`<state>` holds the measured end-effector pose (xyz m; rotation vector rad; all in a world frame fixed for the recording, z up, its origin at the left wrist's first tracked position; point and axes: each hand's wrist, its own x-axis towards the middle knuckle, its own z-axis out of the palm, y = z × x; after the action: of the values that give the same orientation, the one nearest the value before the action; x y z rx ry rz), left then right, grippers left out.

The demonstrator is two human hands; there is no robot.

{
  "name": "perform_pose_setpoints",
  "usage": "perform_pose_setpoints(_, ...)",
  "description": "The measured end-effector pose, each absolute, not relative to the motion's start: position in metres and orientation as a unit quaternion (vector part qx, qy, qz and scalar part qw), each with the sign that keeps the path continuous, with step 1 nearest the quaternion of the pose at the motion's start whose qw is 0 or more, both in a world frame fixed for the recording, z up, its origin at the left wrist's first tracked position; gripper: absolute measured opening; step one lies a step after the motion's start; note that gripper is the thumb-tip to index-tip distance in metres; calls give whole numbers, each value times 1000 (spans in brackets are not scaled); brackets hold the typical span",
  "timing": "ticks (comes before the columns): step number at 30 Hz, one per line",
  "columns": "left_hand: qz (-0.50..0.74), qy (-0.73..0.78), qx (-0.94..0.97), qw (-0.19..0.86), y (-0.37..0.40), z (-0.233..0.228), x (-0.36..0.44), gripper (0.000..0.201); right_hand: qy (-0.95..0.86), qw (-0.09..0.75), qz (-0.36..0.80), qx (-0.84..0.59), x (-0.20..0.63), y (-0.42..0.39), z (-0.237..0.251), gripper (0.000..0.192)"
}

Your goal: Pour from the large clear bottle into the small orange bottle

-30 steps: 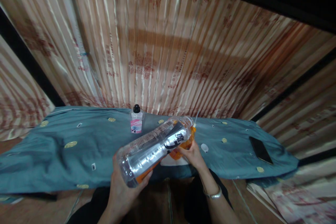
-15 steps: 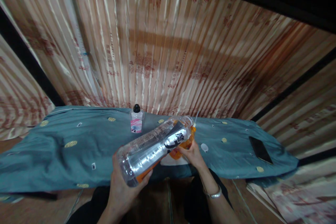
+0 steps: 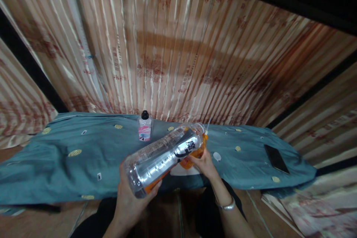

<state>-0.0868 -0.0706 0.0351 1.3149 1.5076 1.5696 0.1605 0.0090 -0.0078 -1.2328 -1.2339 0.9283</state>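
Nearest me, my left hand (image 3: pixel 131 202) grips the base of a big clear bottle (image 3: pixel 164 158), tilted with its mouth away from me. Just past it, my right hand (image 3: pixel 205 163) grasps an orange container (image 3: pixel 195 154) under the bottle's neck. Farther on, over the blue cloth (image 3: pixel 69 163), stand a small bottle (image 3: pixel 145 128) and a phone (image 3: pixel 276 159).

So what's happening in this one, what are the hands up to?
A person holds a large clear plastic bottle tipped on its side above a table draped in blue-green cloth. The left hand grips its base; the right hand is at the neck end, where orange liquid has pooled. On the cloth behind stands a small clear bottle with a black cap and pink label, and a dark phone lies to the right.
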Motion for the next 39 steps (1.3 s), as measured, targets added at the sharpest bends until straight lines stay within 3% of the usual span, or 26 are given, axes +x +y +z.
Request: perform_pose_setpoints(39, 597, 572, 479, 296, -75, 41, -81, 80, -525, 542, 382, -533, 162, 9, -8, 52)
